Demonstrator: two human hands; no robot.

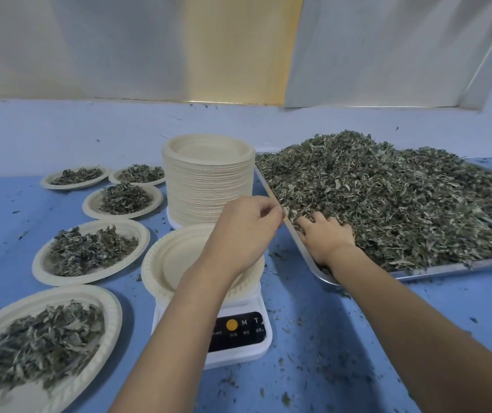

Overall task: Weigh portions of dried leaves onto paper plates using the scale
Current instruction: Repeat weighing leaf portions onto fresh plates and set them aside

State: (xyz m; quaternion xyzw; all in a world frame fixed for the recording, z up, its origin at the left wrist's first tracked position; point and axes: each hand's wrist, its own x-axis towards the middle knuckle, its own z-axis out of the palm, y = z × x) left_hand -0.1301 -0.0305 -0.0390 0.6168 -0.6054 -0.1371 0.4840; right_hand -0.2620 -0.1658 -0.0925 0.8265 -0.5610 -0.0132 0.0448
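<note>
Over a blue table top (328, 338) flecked with leaf crumbs, facing pale wall panels (90, 46) with a yellowish strip between them, reaching both bare arms forward. Pressing the right hand (325, 236) palm-down into the dried leaves (402, 198), heaped high in a metal tray (447, 268) on the right of the table, and working at its near left corner; spreading the fingers apart, tips sunk among the leaves. Holding the left hand (244, 228) above the far edge of the empty paper plate (173, 263), right at the tray's left rim, bunching its curled fingers together with the thumb against the fingertips; not managing to tell whether a leaf scrap or the rim is sitting between them. Crossing the left forearm over that empty plate, itself resting on the white scale (238, 347) at the front middle of the table, and hiding part of the scale's dark panel beside its orange button; not making out any reading. Standing just behind the scale and close beside the tray, a tall stack of paper plates (209, 180). Lying to the left, each carrying a small mound of leaves: nearest filled plate (110, 305) at the lower left, second filled plate (40, 263) beyond it, third filled plate (92, 204) farther back, then rear left plate (46, 180) and rear right plate (115, 177), all well apart from the tray.
</note>
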